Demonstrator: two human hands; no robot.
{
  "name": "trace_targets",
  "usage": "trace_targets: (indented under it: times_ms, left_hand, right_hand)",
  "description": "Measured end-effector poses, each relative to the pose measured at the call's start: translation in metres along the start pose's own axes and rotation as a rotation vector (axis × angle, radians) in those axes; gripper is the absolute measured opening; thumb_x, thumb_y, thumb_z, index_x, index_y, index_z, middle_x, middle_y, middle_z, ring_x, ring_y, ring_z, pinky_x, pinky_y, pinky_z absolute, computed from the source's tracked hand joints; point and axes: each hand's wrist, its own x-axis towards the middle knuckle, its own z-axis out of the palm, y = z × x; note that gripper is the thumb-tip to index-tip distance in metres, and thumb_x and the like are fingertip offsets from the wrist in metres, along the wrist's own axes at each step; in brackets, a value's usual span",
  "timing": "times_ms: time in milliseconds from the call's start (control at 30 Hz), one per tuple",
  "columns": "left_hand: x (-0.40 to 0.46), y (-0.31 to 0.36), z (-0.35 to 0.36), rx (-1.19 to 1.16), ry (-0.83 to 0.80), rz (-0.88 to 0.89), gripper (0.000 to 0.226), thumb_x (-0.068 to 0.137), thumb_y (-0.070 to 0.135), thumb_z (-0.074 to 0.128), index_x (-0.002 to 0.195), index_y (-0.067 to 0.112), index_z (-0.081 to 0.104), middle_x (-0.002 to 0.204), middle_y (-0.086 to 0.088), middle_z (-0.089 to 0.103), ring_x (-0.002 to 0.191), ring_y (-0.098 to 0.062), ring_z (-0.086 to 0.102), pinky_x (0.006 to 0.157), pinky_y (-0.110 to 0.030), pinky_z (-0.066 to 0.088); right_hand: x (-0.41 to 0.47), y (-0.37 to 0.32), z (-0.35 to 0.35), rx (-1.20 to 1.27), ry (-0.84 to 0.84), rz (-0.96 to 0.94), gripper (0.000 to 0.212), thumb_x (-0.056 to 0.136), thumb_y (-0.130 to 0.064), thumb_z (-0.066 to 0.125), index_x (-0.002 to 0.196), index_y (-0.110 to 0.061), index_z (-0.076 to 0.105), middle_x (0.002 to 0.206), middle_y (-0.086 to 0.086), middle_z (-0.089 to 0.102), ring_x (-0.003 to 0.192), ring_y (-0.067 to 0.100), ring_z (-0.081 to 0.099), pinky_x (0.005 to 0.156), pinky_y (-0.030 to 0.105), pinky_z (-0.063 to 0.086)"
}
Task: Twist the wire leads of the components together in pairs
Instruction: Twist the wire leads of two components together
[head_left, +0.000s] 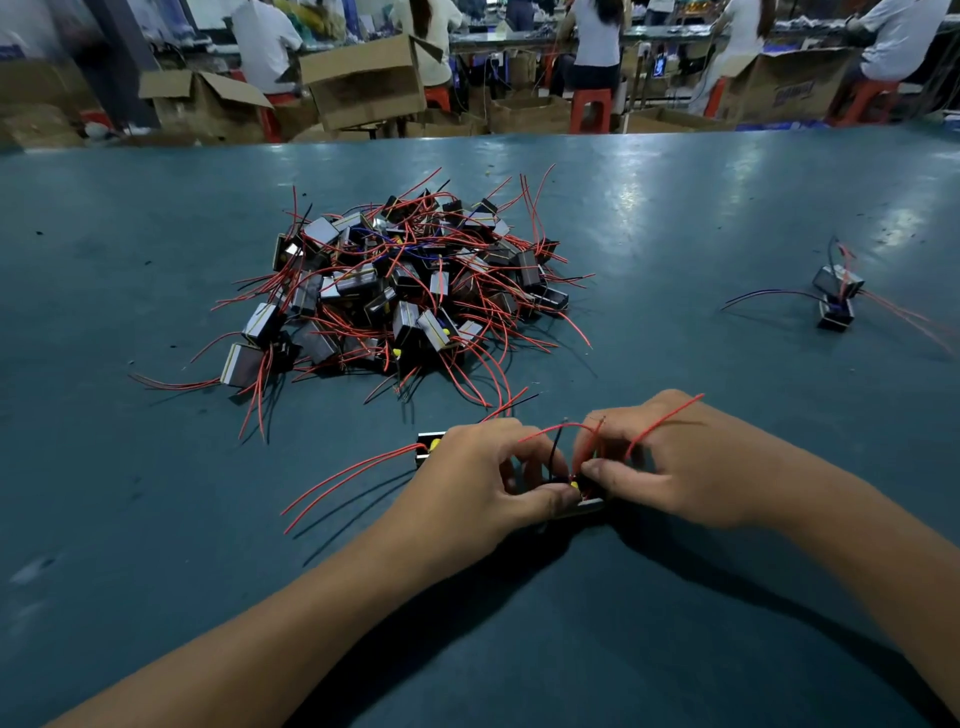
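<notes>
— What are your fingers doing?

— My left hand (480, 475) has its thumb and curled fingers (553, 499) pinching a small black component (582, 493) low on the counter (675, 218). My right hand (675, 467) meets it from the other side, its fingers (602, 470) pinching the red leads (576, 431) that rise from that part (one black lead stands among them).

— Anything else under your hands?

— A second component (428, 447) pokes out behind my left knuckles, touching the hand, with two long red wires (343, 480) trailing left across the counter. Another red wire (665, 418) arches over my right hand.

— And the rest of the parts?

— A big pile (405, 291) sits farther out, near the middle of the counter, its red wires sticking out every way. Well off to the right lie two components (836, 296) touching each other; whether their leads are joined I cannot tell.

— Beyond the counter?

— Cardboard boxes (363, 83), red stools (589, 106), and people sitting with their backs to me.
</notes>
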Motion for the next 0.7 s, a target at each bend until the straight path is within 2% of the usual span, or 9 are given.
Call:
trace_targets:
  times_ms: [33,133,200,300,400,467,533,633,700]
  left_hand:
    - [0.0,0.0,0.0,-0.024,-0.002,-0.009,0.011,0.082,0.029,0.082,0.086,0.024,0.073,0.076,0.006,0.06,0.067,-0.006,0.052,0.062,-0.019,0.039]
    - [0.0,-0.002,0.001,-0.083,-0.023,-0.033,0.01,0.083,0.027,0.081,0.085,0.027,0.071,0.077,0.007,0.059,0.068,-0.006,0.052,0.064,-0.026,0.043]
    - [0.0,-0.003,0.001,-0.095,-0.05,-0.032,0.01,0.084,0.028,0.08,0.086,0.03,0.071,0.077,0.009,0.057,0.068,-0.007,0.051,0.066,-0.028,0.044]
    - [0.001,-0.003,0.002,-0.105,-0.066,-0.036,0.01,0.085,0.027,0.079,0.087,0.032,0.071,0.076,0.011,0.056,0.07,-0.009,0.052,0.068,-0.03,0.044]
    - [0.001,-0.002,0.001,-0.138,-0.094,-0.051,0.012,0.086,0.022,0.078,0.084,0.03,0.069,0.075,0.013,0.057,0.066,-0.004,0.051,0.064,-0.024,0.043]
    - [0.002,-0.001,0.001,-0.143,-0.118,-0.06,0.013,0.088,0.019,0.076,0.082,0.026,0.067,0.071,0.014,0.058,0.063,-0.002,0.051,0.062,-0.021,0.04]
    - [0.002,0.0,0.001,-0.125,-0.121,-0.074,0.011,0.089,0.018,0.073,0.082,0.022,0.065,0.067,0.015,0.058,0.06,-0.002,0.05,0.061,-0.022,0.039]
    - [0.001,0.001,0.003,-0.071,-0.095,-0.08,0.01,0.089,0.022,0.071,0.083,0.021,0.063,0.071,0.012,0.061,0.062,-0.006,0.052,0.064,-0.034,0.046]
    - [0.001,0.003,0.005,-0.026,-0.077,-0.058,0.012,0.092,0.028,0.07,0.084,0.022,0.064,0.076,0.01,0.06,0.069,-0.011,0.054,0.068,-0.038,0.046]
  right_hand:
    - [0.0,0.0,0.0,0.053,0.034,0.031,0.007,0.091,-0.026,0.063,0.087,-0.031,0.063,0.069,-0.015,0.065,0.061,0.009,0.057,0.056,0.014,0.039]
    - [0.002,0.002,-0.001,0.207,0.171,0.119,0.017,0.082,-0.012,0.068,0.075,-0.027,0.063,0.065,-0.013,0.064,0.055,0.002,0.054,0.055,0.009,0.038]
    - [0.003,0.003,-0.001,0.258,0.229,0.167,0.02,0.08,-0.01,0.069,0.071,-0.026,0.064,0.062,-0.008,0.063,0.051,0.002,0.05,0.053,0.011,0.037]
    - [0.005,0.008,-0.002,0.376,0.229,0.246,0.018,0.08,-0.008,0.071,0.071,-0.022,0.064,0.059,0.002,0.062,0.051,0.009,0.049,0.051,0.02,0.039]
    - [0.005,0.01,-0.004,0.522,0.227,0.279,0.018,0.08,-0.002,0.072,0.071,-0.014,0.063,0.055,0.001,0.059,0.05,0.012,0.052,0.047,0.018,0.039]
    - [0.004,0.007,-0.003,0.561,0.223,0.222,0.015,0.081,-0.004,0.071,0.072,-0.013,0.063,0.056,-0.003,0.058,0.05,0.009,0.052,0.048,0.015,0.039]
    - [0.003,0.001,-0.001,0.526,0.223,0.116,0.007,0.082,-0.014,0.066,0.076,-0.017,0.064,0.064,-0.006,0.061,0.058,0.004,0.054,0.056,0.014,0.042]
    - [0.003,-0.006,0.0,0.433,0.218,-0.015,0.003,0.085,-0.021,0.065,0.083,-0.023,0.065,0.082,-0.008,0.064,0.077,0.005,0.06,0.07,0.016,0.045]
    - [0.002,-0.009,0.0,0.403,0.204,-0.072,0.004,0.086,-0.022,0.066,0.083,-0.022,0.064,0.084,-0.008,0.061,0.081,0.011,0.06,0.073,0.019,0.046]
